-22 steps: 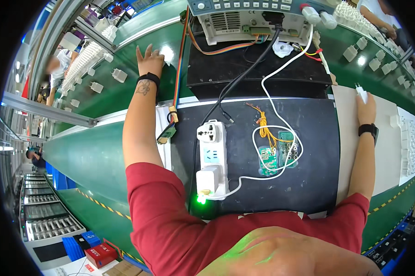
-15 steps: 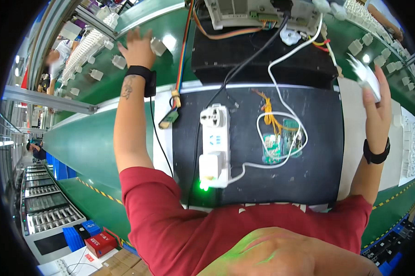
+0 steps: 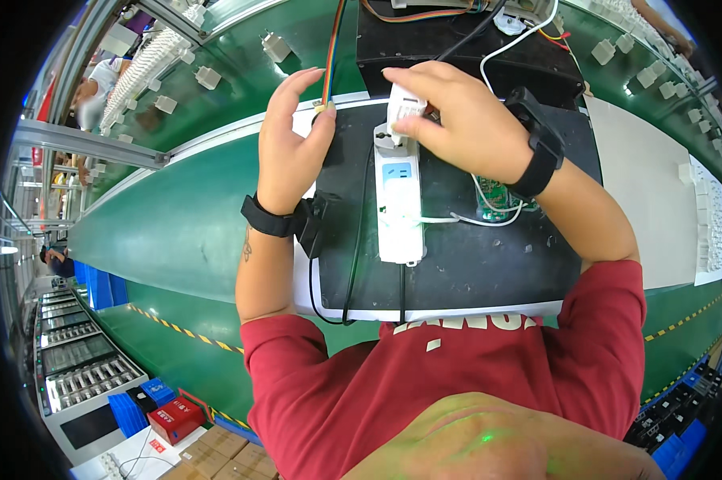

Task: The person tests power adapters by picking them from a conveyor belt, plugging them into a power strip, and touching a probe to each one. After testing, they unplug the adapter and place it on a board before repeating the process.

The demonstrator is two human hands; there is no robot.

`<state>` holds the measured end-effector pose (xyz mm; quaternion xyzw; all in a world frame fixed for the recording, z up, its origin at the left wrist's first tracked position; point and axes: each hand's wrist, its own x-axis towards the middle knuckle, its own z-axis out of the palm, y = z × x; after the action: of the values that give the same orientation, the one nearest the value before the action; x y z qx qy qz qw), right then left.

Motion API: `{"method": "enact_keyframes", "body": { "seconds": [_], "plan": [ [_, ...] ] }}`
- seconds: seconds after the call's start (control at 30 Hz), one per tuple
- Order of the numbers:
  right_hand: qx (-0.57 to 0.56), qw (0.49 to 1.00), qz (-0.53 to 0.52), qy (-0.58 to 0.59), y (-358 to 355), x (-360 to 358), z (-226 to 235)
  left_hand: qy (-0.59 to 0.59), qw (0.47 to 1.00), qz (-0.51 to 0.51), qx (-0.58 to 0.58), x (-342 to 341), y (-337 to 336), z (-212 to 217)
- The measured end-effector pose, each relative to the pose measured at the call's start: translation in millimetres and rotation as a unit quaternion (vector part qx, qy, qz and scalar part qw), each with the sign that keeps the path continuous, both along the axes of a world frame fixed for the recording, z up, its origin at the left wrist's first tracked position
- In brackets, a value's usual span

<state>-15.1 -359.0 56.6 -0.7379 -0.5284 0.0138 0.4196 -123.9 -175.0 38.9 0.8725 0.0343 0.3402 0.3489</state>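
Observation:
My right hand (image 3: 465,120) reaches across from the right, its thumb and fingers closed on a white charger (image 3: 405,108). The charger is held over the far socket of a white power strip (image 3: 399,188); whether it is fully plugged in, I cannot tell. A thin white cable (image 3: 449,218) runs onto the strip's near half. My left hand (image 3: 291,148) is raised at the mat's far left corner, with thumb and fingers apart. Beside its thumb hangs the rainbow ribbon cable (image 3: 331,60), whose lower end is partly hidden. Green circuit boards (image 3: 493,198) lie partly covered below my right wrist.
A black box (image 3: 465,60) stands behind the black mat (image 3: 489,276). Several white chargers (image 3: 277,46) rest on the green conveyor at far left and far right. A metal frame (image 3: 89,148) stands on the left. At right lies a pale board (image 3: 641,208).
My right hand has come in from the far right to the power strip. My left hand has drawn back from the conveyor. The strip's near charger and green light no longer show.

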Motion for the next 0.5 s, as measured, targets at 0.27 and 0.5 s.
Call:
{"method": "enact_keyframes", "body": {
  "seconds": [0.27,0.5],
  "plan": [
    [0.017,0.998,-0.016,-0.054,0,2,7,0.004,0.996,-0.079,-0.040,-7,-15,10],
    [-0.018,0.992,0.040,-0.121,9,-2,-11,0.038,0.994,-0.095,-0.046,-10,-14,11]
  ]
}}
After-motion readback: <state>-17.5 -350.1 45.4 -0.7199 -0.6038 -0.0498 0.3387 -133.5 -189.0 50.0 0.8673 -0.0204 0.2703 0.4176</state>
